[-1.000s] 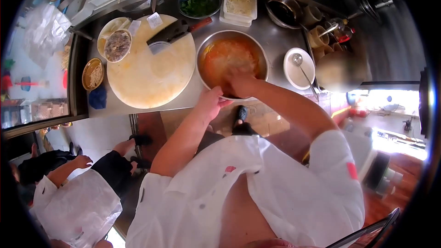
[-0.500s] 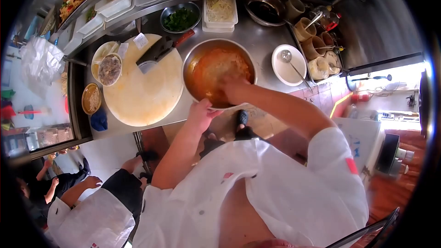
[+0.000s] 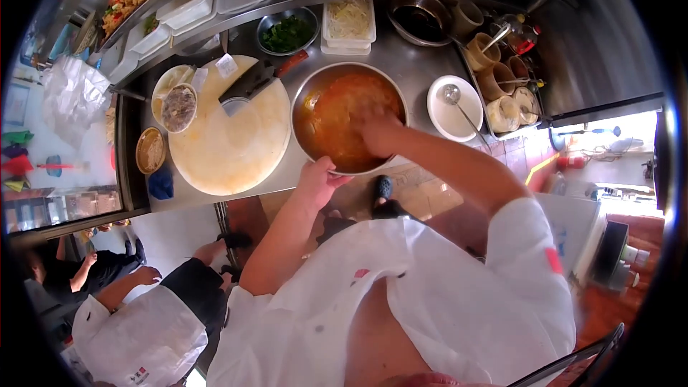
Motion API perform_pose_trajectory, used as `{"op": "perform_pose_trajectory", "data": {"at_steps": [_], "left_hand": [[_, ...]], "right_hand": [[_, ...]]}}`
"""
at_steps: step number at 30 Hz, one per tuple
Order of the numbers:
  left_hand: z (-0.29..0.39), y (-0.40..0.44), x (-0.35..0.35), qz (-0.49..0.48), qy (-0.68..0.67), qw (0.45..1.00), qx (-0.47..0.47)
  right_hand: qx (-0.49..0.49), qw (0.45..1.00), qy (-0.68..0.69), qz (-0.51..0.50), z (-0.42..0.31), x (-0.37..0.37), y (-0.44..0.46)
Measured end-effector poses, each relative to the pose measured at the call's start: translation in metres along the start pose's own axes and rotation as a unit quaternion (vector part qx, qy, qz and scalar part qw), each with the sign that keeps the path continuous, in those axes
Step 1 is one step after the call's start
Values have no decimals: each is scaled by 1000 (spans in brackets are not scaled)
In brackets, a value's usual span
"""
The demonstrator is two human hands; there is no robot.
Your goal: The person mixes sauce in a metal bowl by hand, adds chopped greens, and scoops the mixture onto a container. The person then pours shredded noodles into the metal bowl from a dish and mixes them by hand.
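A steel mixing bowl (image 3: 298,129) sits near the counter's front edge, with an orange-red sauce-like mixture (image 3: 337,111) inside. My left hand (image 3: 320,180) grips its near rim, thumb at the edge. Inside the bowl is my right hand (image 3: 380,132), its fingers down in the mixture and smeared by motion, so I cannot make out whether they hold anything. Left of the bowl lies a round cutting board (image 3: 236,147), on which a cleaver (image 3: 247,86) with a reddish handle rests.
A white bowl with a ladle (image 3: 451,93) stands right of the mixing bowl. Behind are chopped greens (image 3: 287,34), a tub of sprouts (image 3: 348,20) and a bowl of dark liquid (image 3: 419,21). Seasoning pots (image 3: 494,75) fill a tray. A co-worker in a white top (image 3: 143,330) is at lower left.
My right hand has shifted slightly right within the bowl, and the mixture is spread differently. My left hand keeps its hold on the rim. The whole view has shifted a little.
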State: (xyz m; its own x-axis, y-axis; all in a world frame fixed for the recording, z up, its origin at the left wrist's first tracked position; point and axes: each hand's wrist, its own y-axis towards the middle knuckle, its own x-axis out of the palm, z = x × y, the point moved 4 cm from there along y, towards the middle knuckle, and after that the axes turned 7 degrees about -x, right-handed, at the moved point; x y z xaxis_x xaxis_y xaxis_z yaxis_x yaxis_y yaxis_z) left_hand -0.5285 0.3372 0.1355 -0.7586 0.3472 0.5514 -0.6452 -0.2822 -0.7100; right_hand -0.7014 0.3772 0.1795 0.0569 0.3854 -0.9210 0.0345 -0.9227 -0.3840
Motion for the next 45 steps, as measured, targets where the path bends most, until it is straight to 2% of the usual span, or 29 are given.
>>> {"op": "perform_pose_trajectory", "data": {"at_steps": [1,2,4,5,8,9,11,13,16,17,20,21,24,25,28,29,30,32,33,35,37,40,42,44,45], "left_hand": [[-8,13,-7,-16,21,1000,14],[-15,19,-8,-32,42,998,25],[-9,7,17,1,-14,1000,-18],[-7,0,15,8,-22,999,-23],[7,-5,1,30,-13,999,-12],[5,1,2,24,6,1000,-5],[-8,4,16,10,-9,1000,0],[3,-13,19,6,-17,1000,-10],[11,-12,-1,28,-25,999,-15],[6,-7,2,26,-13,1000,-9],[1,-11,23,15,-23,1000,-7],[0,-16,16,7,-33,999,-13],[11,-19,0,10,-27,1000,-11],[4,-13,4,22,-23,999,-9],[-2,-16,20,31,-26,999,-22],[0,-24,13,38,-32,998,-40],[5,-30,4,44,-36,997,-56],[11,-25,-8,27,-21,999,-28],[5,-22,-2,37,-12,999,-15],[-1,-19,16,36,4,999,11],[4,-32,6,20,-14,999,-22],[14,-34,-10,10,-25,1000,-12],[4,-17,0,35,-10,999,15],[7,-27,7,15,-13,1000,-17],[9,-33,-2,8,-16,1000,-25]], "right_hand": [[-4,995,31,-98,-13,-4,-3],[-10,996,54,-65,-14,4,7],[-19,995,97,6,2,24,39],[-18,995,102,12,11,-8,25],[-22,1000,-18,-3,0,-3,0],[-30,997,37,-57,-14,-1,1],[-29,997,76,-11,-7,6,21],[0,996,87,17,4,-29,18],[1,998,-51,-43,-6,-3,2],[-11,995,70,-77,-22,-9,-1],[-36,995,92,-21,1,7,41],[-19,996,85,9,5,-25,25],[-23,997,-44,-60,-16,-17,-1],[-32,997,12,-71,-30,-14,-1],[-17,985,167,-28,-1,-2,39],[0,994,107,-16,-4,-44,17],[-6,996,82,-27,-10,-37,10],[-14,999,26,-41,-20,-17,-3],[-77,991,91,-52,-32,-10,3],[-33,986,160,-16,-25,-25,14],[-28,998,47,35,-8,-37,18],[-68,996,8,-59,-32,-34,-2],[-66,997,46,16,-20,-11,22],[-66,990,86,91,-8,13,47],[-47,995,46,80,-15,-44,18]]}}
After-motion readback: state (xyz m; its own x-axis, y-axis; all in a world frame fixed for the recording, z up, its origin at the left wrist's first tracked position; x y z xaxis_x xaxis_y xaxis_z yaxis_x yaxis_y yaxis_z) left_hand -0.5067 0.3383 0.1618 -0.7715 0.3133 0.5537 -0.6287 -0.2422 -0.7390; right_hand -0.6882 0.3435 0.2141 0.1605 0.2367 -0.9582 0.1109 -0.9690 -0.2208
